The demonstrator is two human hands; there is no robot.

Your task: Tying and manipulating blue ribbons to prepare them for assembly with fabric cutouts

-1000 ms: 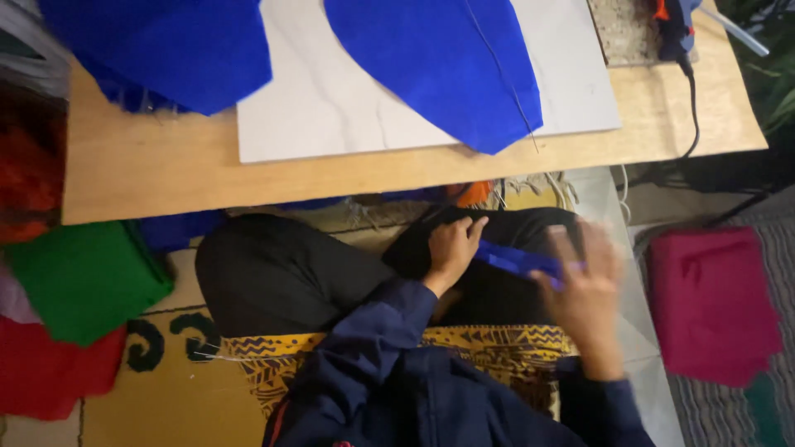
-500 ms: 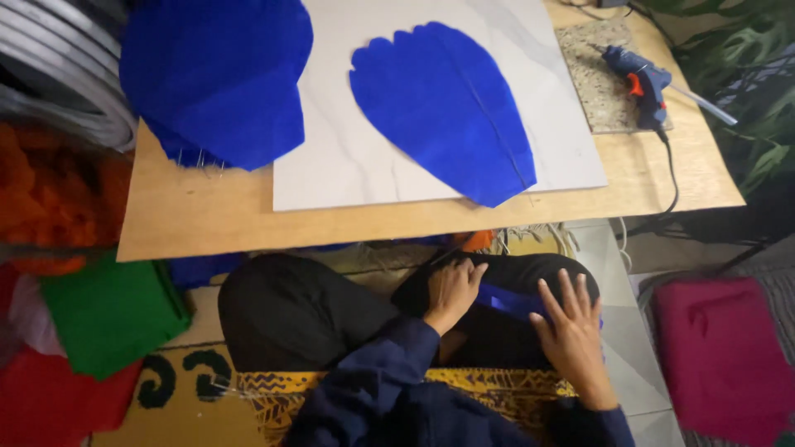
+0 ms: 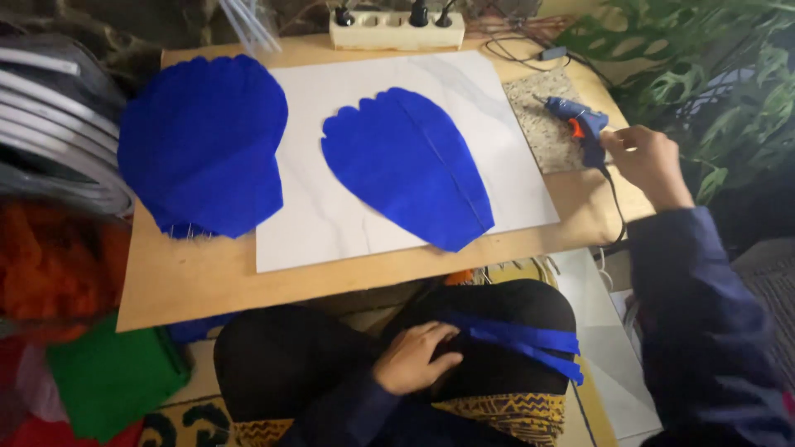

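My left hand (image 3: 412, 358) rests on my lap, fingers curled on the end of a long blue paper strip (image 3: 523, 339) that lies across my dark trousers. My right hand (image 3: 648, 161) is out at the right edge of the wooden board (image 3: 207, 281), closed round the handle of a blue glue gun (image 3: 578, 126). The gun's nozzle lies over a speckled stone tile (image 3: 537, 124). A large blue petal-shaped sheet (image 3: 410, 165) lies on a white board (image 3: 331, 223). A stack of similar blue sheets (image 3: 203, 145) sits at the left.
A white power strip (image 3: 397, 29) with plugs stands at the far edge, the gun's black cord (image 3: 617, 207) trailing down the right side. Green fabric (image 3: 108, 377) and orange material (image 3: 50, 265) lie at my left. A leafy plant (image 3: 712, 74) is at the right.
My right hand left the blue strip on my lap and reached up right to the glue gun. The view tilted up, showing the whole board. My left hand stayed on the strip.
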